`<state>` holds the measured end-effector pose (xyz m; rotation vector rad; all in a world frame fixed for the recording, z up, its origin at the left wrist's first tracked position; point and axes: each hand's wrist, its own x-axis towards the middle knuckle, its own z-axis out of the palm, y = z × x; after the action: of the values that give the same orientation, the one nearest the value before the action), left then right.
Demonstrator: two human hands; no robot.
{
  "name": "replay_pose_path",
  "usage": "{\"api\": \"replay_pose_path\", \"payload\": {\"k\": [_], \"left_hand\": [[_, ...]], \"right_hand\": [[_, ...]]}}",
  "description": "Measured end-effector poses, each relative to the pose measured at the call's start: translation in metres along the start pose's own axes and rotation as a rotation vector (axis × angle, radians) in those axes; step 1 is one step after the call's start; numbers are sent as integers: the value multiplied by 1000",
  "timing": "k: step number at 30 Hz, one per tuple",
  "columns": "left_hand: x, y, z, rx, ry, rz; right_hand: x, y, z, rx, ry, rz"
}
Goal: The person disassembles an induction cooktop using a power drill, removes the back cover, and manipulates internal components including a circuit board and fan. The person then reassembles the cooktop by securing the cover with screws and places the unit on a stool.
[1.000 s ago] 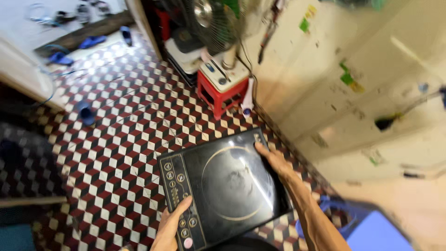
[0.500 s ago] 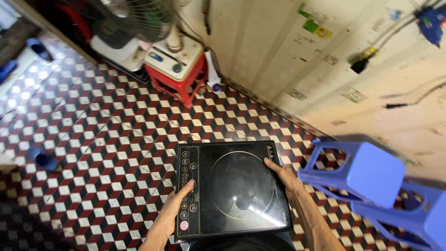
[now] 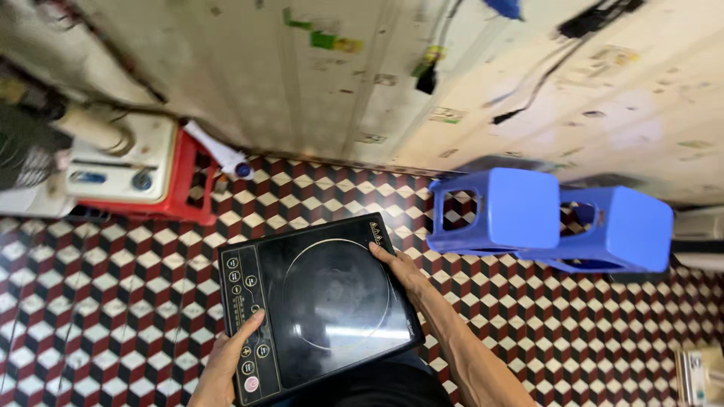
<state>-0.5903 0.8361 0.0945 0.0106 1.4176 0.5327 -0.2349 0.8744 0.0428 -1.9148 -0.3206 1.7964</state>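
While both hands carry the black induction cooktop (image 3: 320, 301) flat above the tiled floor (image 3: 98, 301) | left hand (image 3: 226, 365) grips its 7 o'clock edge | right hand (image 3: 403, 267) clasps its 3 o'clock edge | step, as judged: carrying | next: level hold, avoid blue stools (image 3: 543, 218) at 2 o'clock.

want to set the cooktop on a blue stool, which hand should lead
Likely right: the right hand grips the induction cooktop edge nearest the blue stools; the left hand holds the far, control-panel side.

glossy glass cooktop (image 3: 332, 301), smooth plastic stools (image 3: 543, 218)
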Motion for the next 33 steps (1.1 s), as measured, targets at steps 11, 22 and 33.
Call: {"api": "replay_pose_path", "payload": {"k": [11,22,33], "left_hand": [[75,-30,122,470,-251,-20],[112,-139,353,903,-275,357],[292,-224,552,824,-160,233]], "right_hand": [[-46,97,-140,262,502,49],[-54,102,-340,363,742,-116],[146,58,-573,163,648,-169]]}}
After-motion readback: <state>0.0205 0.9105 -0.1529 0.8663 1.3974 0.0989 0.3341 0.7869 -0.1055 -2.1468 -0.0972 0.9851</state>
